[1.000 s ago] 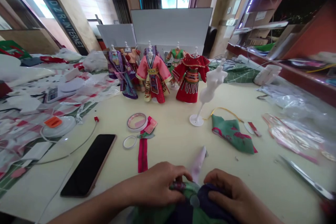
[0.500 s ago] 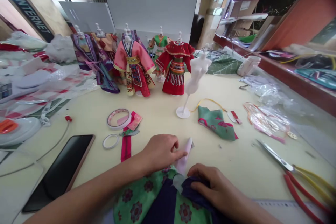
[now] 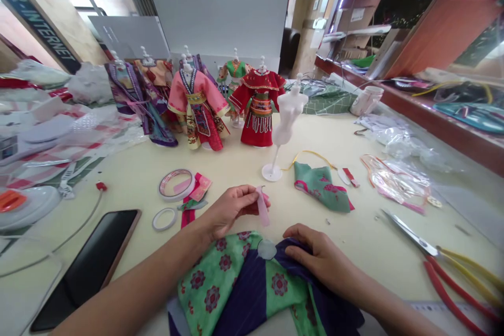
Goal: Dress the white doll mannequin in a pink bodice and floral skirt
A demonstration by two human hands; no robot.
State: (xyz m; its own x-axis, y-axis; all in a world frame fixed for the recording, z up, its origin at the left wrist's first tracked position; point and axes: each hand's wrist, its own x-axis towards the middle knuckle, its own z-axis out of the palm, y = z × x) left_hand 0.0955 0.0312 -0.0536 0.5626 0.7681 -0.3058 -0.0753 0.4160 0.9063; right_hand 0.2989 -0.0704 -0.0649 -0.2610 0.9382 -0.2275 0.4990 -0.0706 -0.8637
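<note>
Between the thumb and fingers of my left hand (image 3: 236,209) is a thin pale pink strip (image 3: 263,211), its lower end hanging free above the table. My right hand (image 3: 315,252) pinches the dark navy part of a small doll garment (image 3: 252,289). That garment is green with maroon flower motifs and navy panels, and it lies at the table's near edge. A pale grey-green round patch (image 3: 266,249) shows at its top, close to my right fingertips. Farther up stands a bare white mannequin (image 3: 289,115) on a round base.
Several dressed mannequins (image 3: 199,110) stand at the back. Scissors (image 3: 429,252) and a green fabric piece (image 3: 323,186) lie to the right. Tape rolls (image 3: 177,185) and a black phone (image 3: 84,270) are at left. A ruler (image 3: 437,311) lies near the scissors.
My left hand has lifted the pale pink strip off the table and now holds it up. My right hand stays on the garment, which shows more of itself. The view has tilted slightly.
</note>
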